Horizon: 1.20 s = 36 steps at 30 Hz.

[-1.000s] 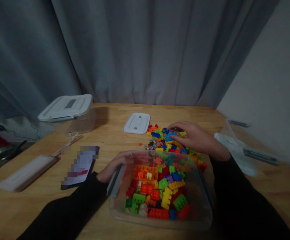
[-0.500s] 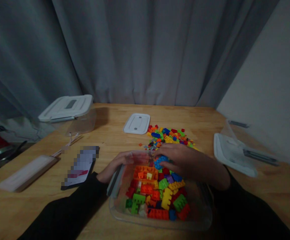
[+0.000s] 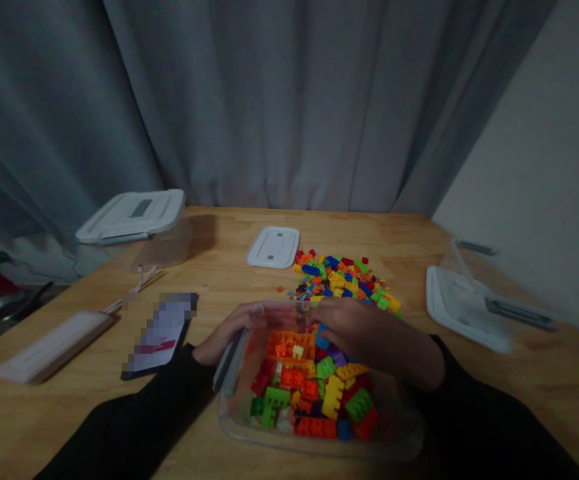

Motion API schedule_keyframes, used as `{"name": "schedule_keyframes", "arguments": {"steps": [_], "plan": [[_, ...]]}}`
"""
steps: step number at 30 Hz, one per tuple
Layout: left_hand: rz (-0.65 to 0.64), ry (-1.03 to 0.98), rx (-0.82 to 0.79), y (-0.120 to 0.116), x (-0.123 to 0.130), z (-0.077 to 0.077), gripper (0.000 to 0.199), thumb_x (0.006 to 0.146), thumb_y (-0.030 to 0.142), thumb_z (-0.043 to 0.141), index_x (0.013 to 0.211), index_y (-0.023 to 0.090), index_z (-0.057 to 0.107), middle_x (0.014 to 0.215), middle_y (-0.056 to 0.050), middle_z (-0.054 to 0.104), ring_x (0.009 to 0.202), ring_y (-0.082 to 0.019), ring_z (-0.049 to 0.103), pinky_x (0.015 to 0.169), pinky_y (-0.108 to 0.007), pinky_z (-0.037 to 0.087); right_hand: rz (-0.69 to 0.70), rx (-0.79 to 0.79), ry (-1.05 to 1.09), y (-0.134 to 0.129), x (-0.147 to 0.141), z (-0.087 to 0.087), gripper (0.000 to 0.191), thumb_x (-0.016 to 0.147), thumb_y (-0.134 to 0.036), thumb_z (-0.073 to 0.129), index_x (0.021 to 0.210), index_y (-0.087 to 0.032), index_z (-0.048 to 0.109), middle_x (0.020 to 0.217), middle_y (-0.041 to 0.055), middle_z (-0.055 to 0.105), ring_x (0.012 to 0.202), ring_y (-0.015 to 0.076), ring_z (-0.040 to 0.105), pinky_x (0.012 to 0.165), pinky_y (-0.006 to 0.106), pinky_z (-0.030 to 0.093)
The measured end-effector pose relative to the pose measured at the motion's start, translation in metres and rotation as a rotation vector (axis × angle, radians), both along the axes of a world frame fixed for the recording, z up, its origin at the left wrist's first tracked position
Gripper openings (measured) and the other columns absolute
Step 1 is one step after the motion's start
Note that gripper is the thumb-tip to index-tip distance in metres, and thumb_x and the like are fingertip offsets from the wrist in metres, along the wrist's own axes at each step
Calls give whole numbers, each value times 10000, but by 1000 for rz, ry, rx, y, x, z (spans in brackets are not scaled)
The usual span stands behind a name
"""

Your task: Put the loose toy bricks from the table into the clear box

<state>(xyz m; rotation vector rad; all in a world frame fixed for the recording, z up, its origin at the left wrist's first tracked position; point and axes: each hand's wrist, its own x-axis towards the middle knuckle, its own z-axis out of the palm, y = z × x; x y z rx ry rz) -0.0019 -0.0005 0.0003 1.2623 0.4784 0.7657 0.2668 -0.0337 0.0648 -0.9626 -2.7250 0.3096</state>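
Head view: the left hand [image 3: 242,327] is at the far left corner of a clear plastic tub [image 3: 319,448], with the left fingers [image 3: 264,310] together and hooked over its rim. The right hand [image 3: 369,333] is over the tub's far edge, the right fingers [image 3: 332,313] together and curled downward. A blue brick [image 3: 322,341] shows just under them; whether they clamp it cannot be told. Sound handling calls for a steady left-hand hold on the rim, with the right hand kept low so nothing scatters. The tub stands on the bench [image 3: 229,247] directly before the person, holding mixed plastic bricks [image 3: 294,380] in orange, green, yellow and red. A looser pile [image 3: 339,280] of small bricks lies just beyond its far rim. Further off are a white lid [image 3: 272,247], a lidded box [image 3: 132,217], a phone [image 3: 159,333] and a second white lid [image 3: 462,310].
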Motion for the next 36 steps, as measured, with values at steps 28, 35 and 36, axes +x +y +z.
{"name": "schedule_keyframes", "arguments": {"steps": [28,35,36], "plan": [[16,57,37,3,-2,-1,501,834,201,522,1291,134,716,1360,-144,699,1337,-369,586,1211,-577,290,89,-43,-52,-2,-3,-12,468,942,-13,449,1370,-146,584,1384,133,657,1345,215,567,1148,407,457],[29,49,22,1,-2,-1,489,847,194,504,1279,136,724,1329,-137,721,1298,-355,621,1192,-546,335,63,-21,-40,-3,-2,-19,452,934,-20,493,1337,-177,624,1235,111,732,1139,211,675,1013,392,534],[35,53,26,0,-2,0,488,841,188,505,1272,137,729,1321,-131,727,1289,-351,628,1192,-535,340,58,-22,-41,-2,-2,-17,450,938,-26,494,1340,-180,624,1241,112,731,1146,214,673,1013,393,531]]}}
